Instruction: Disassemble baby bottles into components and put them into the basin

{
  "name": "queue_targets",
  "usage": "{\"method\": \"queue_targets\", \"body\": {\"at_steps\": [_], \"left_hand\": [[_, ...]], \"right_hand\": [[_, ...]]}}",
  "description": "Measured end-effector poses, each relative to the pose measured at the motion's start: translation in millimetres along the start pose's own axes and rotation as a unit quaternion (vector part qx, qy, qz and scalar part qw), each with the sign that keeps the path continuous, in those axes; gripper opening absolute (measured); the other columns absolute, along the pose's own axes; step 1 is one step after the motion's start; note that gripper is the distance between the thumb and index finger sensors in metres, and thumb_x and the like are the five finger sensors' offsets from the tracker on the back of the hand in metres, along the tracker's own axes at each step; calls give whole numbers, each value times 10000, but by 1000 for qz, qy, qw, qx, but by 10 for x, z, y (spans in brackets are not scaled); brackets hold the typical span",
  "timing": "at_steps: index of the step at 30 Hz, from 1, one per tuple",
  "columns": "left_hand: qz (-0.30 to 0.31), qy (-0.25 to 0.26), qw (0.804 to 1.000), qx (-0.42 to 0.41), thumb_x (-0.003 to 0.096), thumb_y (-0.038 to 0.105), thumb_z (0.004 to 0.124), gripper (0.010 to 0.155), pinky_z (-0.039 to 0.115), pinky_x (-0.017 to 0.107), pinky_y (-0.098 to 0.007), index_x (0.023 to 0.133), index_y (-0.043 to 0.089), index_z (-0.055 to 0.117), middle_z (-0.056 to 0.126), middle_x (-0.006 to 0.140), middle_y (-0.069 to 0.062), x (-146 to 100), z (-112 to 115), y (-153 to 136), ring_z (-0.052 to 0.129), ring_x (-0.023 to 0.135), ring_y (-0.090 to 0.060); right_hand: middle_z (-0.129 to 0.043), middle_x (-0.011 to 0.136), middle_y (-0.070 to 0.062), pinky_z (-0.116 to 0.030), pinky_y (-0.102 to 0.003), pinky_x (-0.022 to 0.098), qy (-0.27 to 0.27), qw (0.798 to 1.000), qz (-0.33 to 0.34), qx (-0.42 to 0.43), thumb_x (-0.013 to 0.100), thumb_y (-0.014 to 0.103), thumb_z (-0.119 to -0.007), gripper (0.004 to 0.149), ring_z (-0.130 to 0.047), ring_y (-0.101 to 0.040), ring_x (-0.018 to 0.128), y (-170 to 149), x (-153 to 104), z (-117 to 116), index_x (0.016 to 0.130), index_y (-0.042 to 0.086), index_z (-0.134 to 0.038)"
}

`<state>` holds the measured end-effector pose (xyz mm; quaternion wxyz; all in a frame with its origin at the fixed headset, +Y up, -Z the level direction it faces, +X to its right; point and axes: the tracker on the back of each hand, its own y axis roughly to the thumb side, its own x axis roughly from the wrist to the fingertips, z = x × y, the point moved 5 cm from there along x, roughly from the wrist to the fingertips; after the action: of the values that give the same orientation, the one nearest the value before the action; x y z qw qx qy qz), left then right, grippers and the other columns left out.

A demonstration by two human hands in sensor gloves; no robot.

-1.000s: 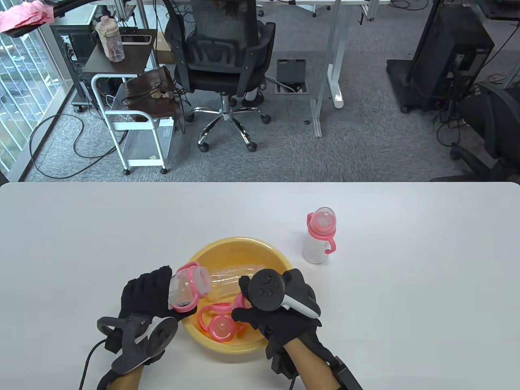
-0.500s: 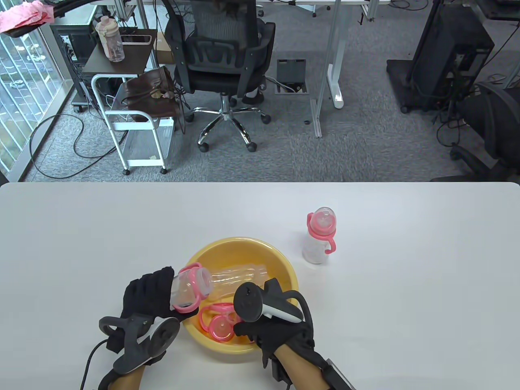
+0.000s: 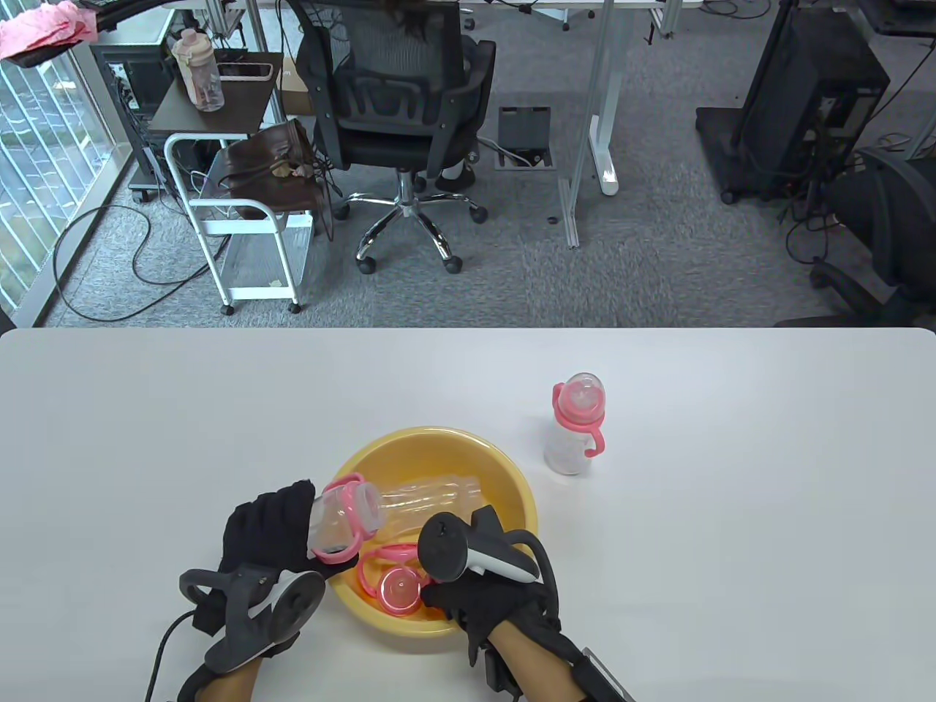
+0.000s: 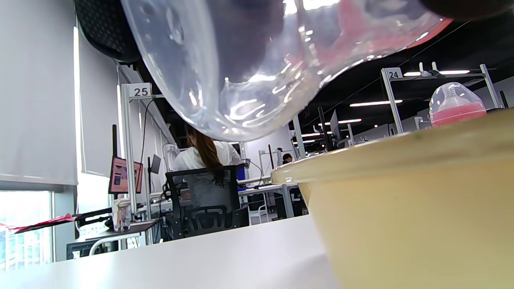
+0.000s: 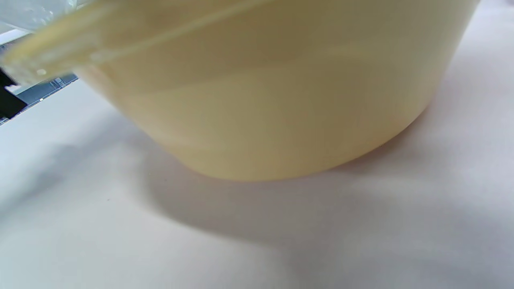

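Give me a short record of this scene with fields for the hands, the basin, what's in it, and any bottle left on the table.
left hand: grips a baby bottle by its body, tilted over the basin's near-left rim, pink collar still on
right hand: at the basin's near rim; what its fingers do cannot be told
basin: yellow, on the white table
basin contents: clear bottle body lying down; pink handle ring with nipple
remaining bottle: upright, capped, assembled, on the table to the right of the basin

Right hand (image 3: 475,592) nearer, off basin (image 3: 512,479).
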<state>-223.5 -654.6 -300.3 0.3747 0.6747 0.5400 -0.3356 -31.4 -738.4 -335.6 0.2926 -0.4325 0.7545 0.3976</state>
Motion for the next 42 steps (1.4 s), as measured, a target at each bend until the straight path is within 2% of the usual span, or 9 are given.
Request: {"method": "queue_targets", "body": {"at_steps": [6,9,11,15,21,26,29,36,42], "left_hand": [[0,1,1000,0,297,774,642,979,760,658,-545,1034,130,610,853,934,-100,-1,0,3,957,828,-300],[1,0,1000,1,297,774,642,979,760,659,-544,1034,130,609,852,936,-99,-1,3,7,957,829,-300],[2,0,1000,1,297,774,642,978,761,659,-544,1034,132,609,854,934,-98,-1,1,13,958,829,-297],[8,3,1000,0,296,775,641,980,759,660,-544,1035,132,608,852,935,-98,-3,-14,48,956,830,-298],[40,24,999,0,292,776,637,979,748,677,-540,1034,137,603,848,939,-90,-21,-75,153,948,843,-291],[57,27,998,-2,289,777,636,977,748,682,-537,1033,144,602,847,940,-85,-35,-115,212,948,846,-285],[84,28,996,-14,284,776,636,981,744,687,-538,1032,143,604,849,940,-82,-54,-139,258,948,847,-283],[101,34,994,-23,280,776,632,980,742,692,-535,1031,148,602,848,940,-78,-74,-172,317,950,847,-278],[89,25,995,-21,280,775,632,979,741,691,-538,1032,149,600,847,941,-79,-58,-114,262,948,850,-278]], "right_hand": [[-588,1086,-338,-710,-637,621,7,1000,6,6,603,406,-708,662,-792,-569,840,9,7,-8,1139,66,-523],[-592,1084,-336,-712,-638,617,-13,1000,17,20,598,412,-711,664,-796,-567,838,33,-44,107,1136,66,-529],[-586,1087,-334,-707,-641,620,-50,997,37,48,594,414,-717,676,-792,-568,842,68,-117,259,1138,66,-517],[-476,1123,-347,-600,-704,678,-160,979,90,88,579,411,-742,756,-684,-604,921,169,-303,567,1162,67,-407],[-349,1151,-337,-453,-724,745,-241,947,184,104,556,383,-786,844,-557,-604,1007,344,-471,725,1165,78,-288],[-235,1165,-323,-356,-742,758,-233,946,214,72,539,398,-802,948,-421,-610,1058,437,-493,696,1156,89,-153],[-243,1174,-306,-327,-773,746,-234,944,223,68,530,410,-810,971,-391,-599,1079,458,-504,689,1156,112,-131],[-445,1156,-262,-383,-782,735,-245,934,250,71,509,444,-824,938,-525,-564,1059,498,-532,677,1169,125,-238],[-476,1139,-275,-399,-781,735,-259,934,237,71,521,454,-821,881,-557,-580,1029,460,-541,707,1164,116,-323]]}}
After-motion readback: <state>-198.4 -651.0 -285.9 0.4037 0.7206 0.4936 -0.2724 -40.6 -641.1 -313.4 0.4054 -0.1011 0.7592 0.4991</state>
